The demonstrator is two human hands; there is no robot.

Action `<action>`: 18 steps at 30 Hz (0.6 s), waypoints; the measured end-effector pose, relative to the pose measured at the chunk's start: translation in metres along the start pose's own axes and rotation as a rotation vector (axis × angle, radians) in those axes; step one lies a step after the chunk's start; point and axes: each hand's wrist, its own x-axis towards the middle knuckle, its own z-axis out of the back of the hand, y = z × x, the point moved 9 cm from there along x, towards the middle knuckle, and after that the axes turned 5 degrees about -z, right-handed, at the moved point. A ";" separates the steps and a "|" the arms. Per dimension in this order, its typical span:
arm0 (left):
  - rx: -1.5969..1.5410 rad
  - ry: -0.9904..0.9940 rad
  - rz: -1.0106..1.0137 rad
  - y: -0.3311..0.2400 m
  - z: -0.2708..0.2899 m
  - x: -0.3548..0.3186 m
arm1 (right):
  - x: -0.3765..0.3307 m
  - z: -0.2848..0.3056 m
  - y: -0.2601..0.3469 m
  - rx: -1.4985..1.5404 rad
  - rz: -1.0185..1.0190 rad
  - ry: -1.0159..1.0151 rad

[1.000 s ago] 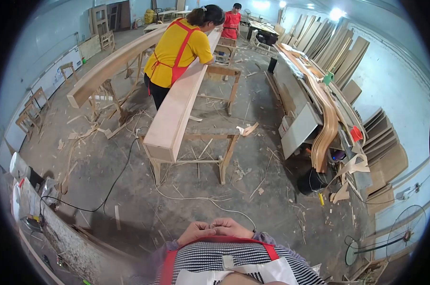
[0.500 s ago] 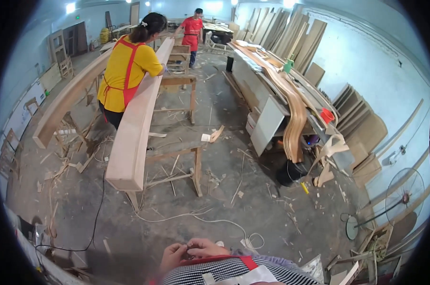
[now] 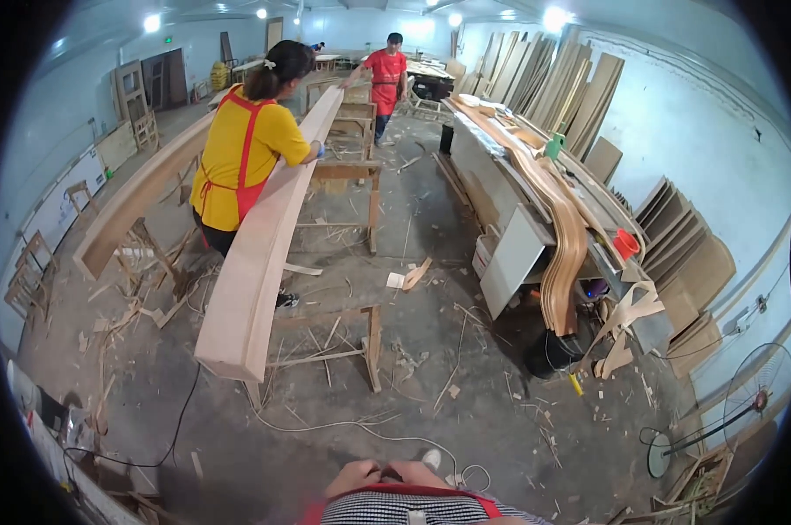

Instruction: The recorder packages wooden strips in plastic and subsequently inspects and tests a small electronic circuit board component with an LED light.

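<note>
My left hand [image 3: 353, 477] and my right hand [image 3: 415, 474] are close together at my waist, at the bottom edge. Both have curled fingers turned toward each other; anything between them is hidden. They rest just in front of my red apron [image 3: 395, 486] and checked clothing. Beyond them, apart from my hands, a long pale wooden box beam [image 3: 257, 293] lies on wooden trestles [image 3: 373, 350]. A person in a yellow shirt and red apron [image 3: 242, 157] leans over the beam with a hand on it. Farther back, a person in red [image 3: 385, 79] reaches to its far end.
A second long beam [image 3: 142, 201] lies at left. On the right, a workbench [image 3: 491, 184] carries curved wooden mouldings [image 3: 563, 262]; a black bucket [image 3: 548, 354] stands below. A standing fan [image 3: 754, 402] is at far right. Cable [image 3: 325, 426] and wood scraps litter the floor.
The view has tilted up and shifted left, so the room sits lower and farther right in it. My hands have sunk toward the bottom edge, still together. The person in red remains by the beam's far end.
</note>
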 end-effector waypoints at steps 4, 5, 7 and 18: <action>0.006 0.027 0.023 -0.014 -0.022 0.054 | 0.010 0.052 -0.029 -0.013 0.060 -0.039; 0.019 0.002 0.046 -0.016 -0.029 0.062 | 0.006 0.062 -0.034 -0.040 0.084 -0.045; 0.050 0.031 0.058 -0.033 -0.042 0.085 | -0.005 0.085 -0.047 -0.006 0.090 -0.026; 0.115 -0.077 -0.030 -0.152 -0.094 0.272 | -0.009 0.303 -0.087 0.077 0.156 -0.205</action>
